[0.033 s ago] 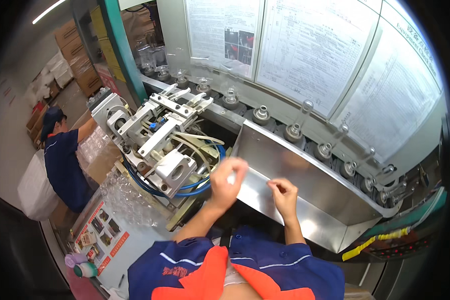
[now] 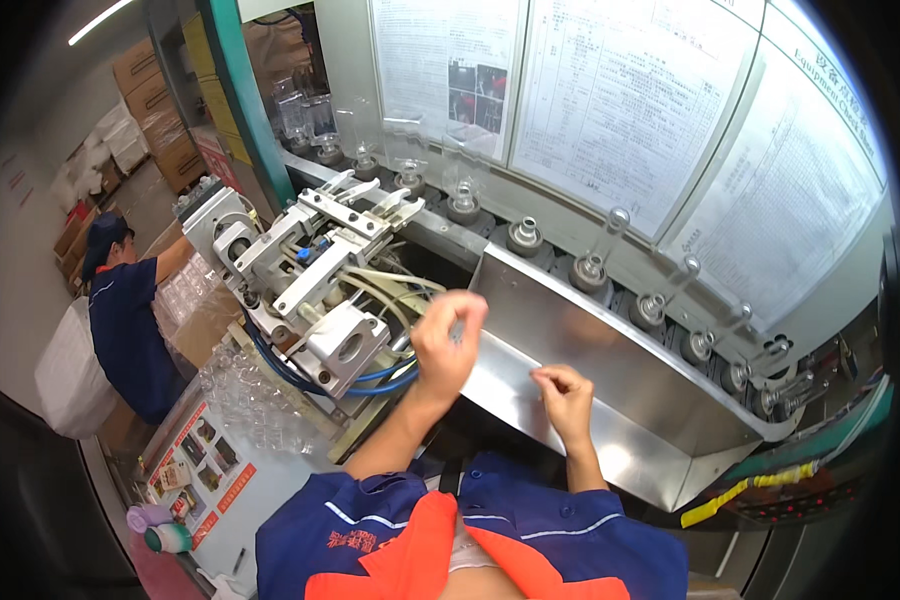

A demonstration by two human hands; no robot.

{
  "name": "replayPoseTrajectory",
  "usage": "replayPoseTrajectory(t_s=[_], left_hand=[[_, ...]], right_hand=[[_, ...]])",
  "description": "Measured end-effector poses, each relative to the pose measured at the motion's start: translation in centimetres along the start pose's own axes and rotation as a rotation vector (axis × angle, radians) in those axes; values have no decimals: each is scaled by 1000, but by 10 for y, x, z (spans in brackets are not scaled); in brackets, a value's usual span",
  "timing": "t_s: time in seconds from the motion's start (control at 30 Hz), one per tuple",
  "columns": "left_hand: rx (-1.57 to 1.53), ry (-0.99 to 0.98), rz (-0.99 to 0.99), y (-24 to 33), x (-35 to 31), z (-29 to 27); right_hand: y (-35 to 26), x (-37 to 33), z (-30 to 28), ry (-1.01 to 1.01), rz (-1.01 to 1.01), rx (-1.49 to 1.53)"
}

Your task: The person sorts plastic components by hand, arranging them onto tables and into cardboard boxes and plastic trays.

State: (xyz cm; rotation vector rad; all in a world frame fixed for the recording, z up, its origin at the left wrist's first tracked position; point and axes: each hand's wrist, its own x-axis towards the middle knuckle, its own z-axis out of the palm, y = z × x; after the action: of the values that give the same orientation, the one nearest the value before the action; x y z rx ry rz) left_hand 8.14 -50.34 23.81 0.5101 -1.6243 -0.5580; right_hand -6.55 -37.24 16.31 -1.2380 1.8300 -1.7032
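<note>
My left hand [image 2: 448, 345] is raised between the metal clamp machine and the stainless steel trough [image 2: 590, 330]. Its fingers curl to the thumb in a pinch; whatever may be between them is too small to make out. Lower and to the right, my right hand [image 2: 568, 402] hangs over the trough's near side with thumb and fingertips together. I cannot see what, if anything, it pinches. Behind the trough runs a row of round grey holders [image 2: 524, 236]; many carry clear plastic bottles or tubes [image 2: 618, 222].
The clamp machine [image 2: 315, 265] with blue hoses stands to the left. Clear plastic bottles [image 2: 260, 400] lie piled on the table beside it. A co-worker [image 2: 130, 320] in dark blue works at far left. A yellow-wrapped cable [image 2: 740, 492] runs along the right.
My left hand has risen slightly, while the right has barely moved. The clear bottles on the far-left holders stand out more plainly above their holders.
</note>
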Motion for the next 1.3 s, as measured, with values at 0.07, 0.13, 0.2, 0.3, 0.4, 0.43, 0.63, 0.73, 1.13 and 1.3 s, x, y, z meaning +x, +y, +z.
replayPoseTrajectory(t_s=[0.07, 0.13, 0.2, 0.3, 0.4, 0.43, 0.63, 0.73, 1.13, 1.3], left_hand=[[116, 85, 15, -13, 36, 16], [202, 89, -19, -22, 57, 34], [331, 68, -29, -25, 69, 44], [450, 62, -80, -32, 76, 60], [449, 45, -149, -39, 84, 70], [428, 35, -197, -42, 85, 72], [333, 122, -181, -49, 92, 85], [172, 245, -74, -33, 94, 83], [-205, 356, 14, 53, -10, -155], [136, 743, -199, 48, -81, -270]], right_hand=[[5, -5, -5, -57, 108, 39], [21, -10, -7, -96, 188, 139], [36, -14, -7, -134, 239, 219], [56, -15, -3, -187, 300, 321], [54, -10, -3, -204, 308, 341], [52, -9, -2, -207, 320, 348], [54, -11, 4, -268, 343, 290], [57, -14, 6, -251, 225, 220], [-124, 124, 110, 164, -515, 98], [-104, 205, 160, 157, -267, -303]])
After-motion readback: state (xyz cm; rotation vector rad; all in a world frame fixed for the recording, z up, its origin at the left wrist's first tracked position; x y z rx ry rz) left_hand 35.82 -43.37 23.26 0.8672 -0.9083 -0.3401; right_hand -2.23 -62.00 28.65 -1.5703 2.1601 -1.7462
